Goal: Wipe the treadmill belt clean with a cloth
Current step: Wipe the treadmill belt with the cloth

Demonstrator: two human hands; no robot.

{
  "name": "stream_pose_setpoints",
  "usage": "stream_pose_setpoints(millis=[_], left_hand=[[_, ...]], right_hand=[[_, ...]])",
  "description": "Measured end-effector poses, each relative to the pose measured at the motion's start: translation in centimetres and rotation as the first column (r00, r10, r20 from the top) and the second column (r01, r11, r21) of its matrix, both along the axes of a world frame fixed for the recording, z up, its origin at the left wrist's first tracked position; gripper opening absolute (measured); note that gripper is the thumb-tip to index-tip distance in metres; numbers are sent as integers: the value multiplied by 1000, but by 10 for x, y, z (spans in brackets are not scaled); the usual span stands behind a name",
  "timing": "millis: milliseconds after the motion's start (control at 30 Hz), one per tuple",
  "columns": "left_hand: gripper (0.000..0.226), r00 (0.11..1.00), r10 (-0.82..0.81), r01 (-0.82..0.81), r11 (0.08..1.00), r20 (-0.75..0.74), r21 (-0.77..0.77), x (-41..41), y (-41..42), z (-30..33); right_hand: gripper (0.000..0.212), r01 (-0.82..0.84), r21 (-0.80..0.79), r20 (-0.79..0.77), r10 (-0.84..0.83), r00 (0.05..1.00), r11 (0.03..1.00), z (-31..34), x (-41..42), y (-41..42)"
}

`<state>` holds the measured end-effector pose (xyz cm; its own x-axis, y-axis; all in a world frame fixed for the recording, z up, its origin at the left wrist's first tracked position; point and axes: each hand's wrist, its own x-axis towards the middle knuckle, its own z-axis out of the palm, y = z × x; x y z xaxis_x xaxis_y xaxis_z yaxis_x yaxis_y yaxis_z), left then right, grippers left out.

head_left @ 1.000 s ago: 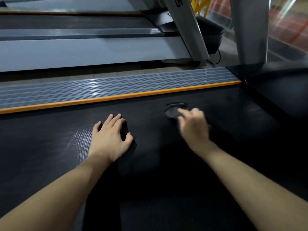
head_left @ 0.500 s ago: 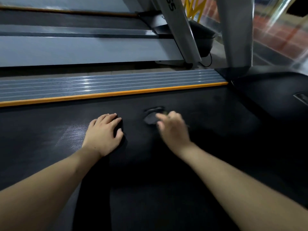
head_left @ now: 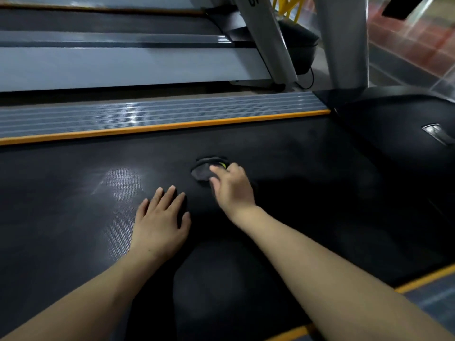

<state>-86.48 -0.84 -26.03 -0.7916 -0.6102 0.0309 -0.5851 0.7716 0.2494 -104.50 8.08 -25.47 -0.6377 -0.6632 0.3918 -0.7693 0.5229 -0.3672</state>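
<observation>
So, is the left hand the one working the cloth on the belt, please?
No, the left hand lies flat on the belt; the right hand presses the cloth.

The right hand (head_left: 232,188) covers much of the dark cloth (head_left: 203,171); both forearms run off frame.

Left hand (head_left: 160,223) flat on belt (head_left: 283,153), cloth (head_left: 203,171) under right hand (head_left: 232,187), just beyond
</observation>
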Motion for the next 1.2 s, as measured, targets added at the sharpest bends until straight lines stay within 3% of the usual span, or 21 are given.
stream_pose_setpoints(millis=[67,200,333,500,567,667,767,833,900,967,1033,1100,1200], left_hand=[[78,1000,12,-12,1000,-23,1,4,6,-6],[72,998,25,-26,1000,-54,-11,0,8,-8],[72,999,15,-16,1000,-47,-22,0,8,-7],[72,998,22,-22,1000,-54,-5,0,8,-7],[72,998,23,-24,1000,-65,-12,0,9,-8],[73,998,21,-24,999,-57,-38,0,9,-8],[74,998,13,-15,999,-59,-42,0,8,-7],[74,998,13,-16,999,-68,-44,1,8,-7],[74,998,13,-16,999,-64,-44,0,7,-8],[73,998,17,-20,999,-64,-47,-1,7,-9],[72,998,16,-19,998,-62,-53,-1,8,-9],[71,998,16,-20,998,-67,-61,0,9,-9],[72,997,17,-22,998,-70,-60,0,9,-9]], right_hand=[[31,60,39,-97,-56,994,997,0,-29,25],[35,366,63,-135,-356,925,928,8,-109,94],[35,312,105,35,-317,948,944,7,-116,98],[42,380,54,186,-383,905,923,11,-89,76],[45,280,42,159,-283,946,959,13,-55,51],[45,-3,20,169,-1,986,1000,5,10,10],[38,-119,48,197,107,974,992,4,6,14],[38,-86,126,89,75,993,988,3,-32,41],[38,108,160,23,-113,993,981,4,-82,75],[39,334,167,74,-350,934,928,7,-119,107],[39,460,202,104,-486,868,865,11,-123,113],[36,482,183,81,-502,861,857,12,-92,91],[29,294,129,90,-307,948,947,6,-24,39]])
